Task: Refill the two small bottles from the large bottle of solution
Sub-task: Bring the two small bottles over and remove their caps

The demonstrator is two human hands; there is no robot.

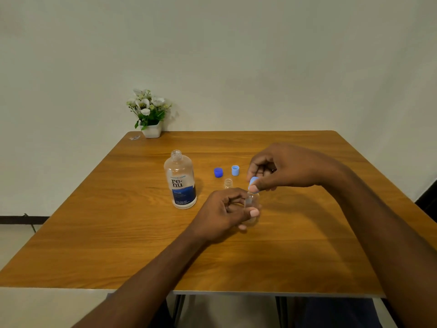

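Observation:
The large clear bottle of solution (pixel 181 179) stands uncapped on the wooden table (pixel 118 233), with a blue and white label. My left hand (pixel 227 213) grips a small clear bottle (pixel 251 204) upright just above the table. My right hand (pixel 281 169) pinches a light blue cap (pixel 253 183) right at that bottle's neck, tilted. A second small clear bottle (pixel 228 183) stands open behind my left hand, mostly hidden. A dark blue cap (pixel 218 172) and another light blue cap (pixel 235 170) lie to the right of the large bottle.
A white pot of white flowers (pixel 150 114) stands at the table's far left corner against the wall, with a small clear scrap (pixel 134 138) beside it. The table's near edge runs just below my forearms.

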